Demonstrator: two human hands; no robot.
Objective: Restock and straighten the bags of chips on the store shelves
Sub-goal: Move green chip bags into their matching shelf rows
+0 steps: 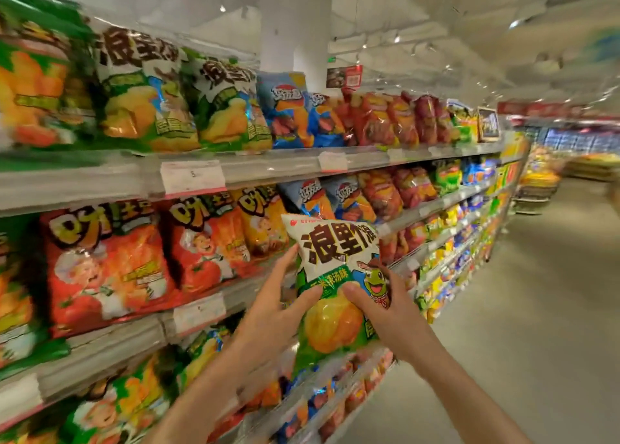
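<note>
A white-and-green bag of chips (330, 286) with bold dark lettering, a cartoon turtle and a yellow chip picture stands upright in the air in front of the shelves, held between both hands. The left hand (271, 312) grips its left edge: the thumb lies across the green band on the front, and the fingers wrap behind that edge. The right hand (385, 309) grips the right side, thumb pressed on the front just beside the left thumb, fingers curled round the far edge over the turtle.

Just beyond the left fingers, on the middle shelf (110, 336), stand red tomato-print bags (107, 269) and an orange bag (265, 222). Above the fingertips, blue bags (330, 198) sit on the same level, further along. On the top shelf (268, 165), well above both hands, matching white-and-green bags (144, 91) stand in a row, then blue and red ones. A white price tag (193, 176) hangs on that shelf's edge. To the right of the right hand the grey aisle floor (536, 309) runs on.
</note>
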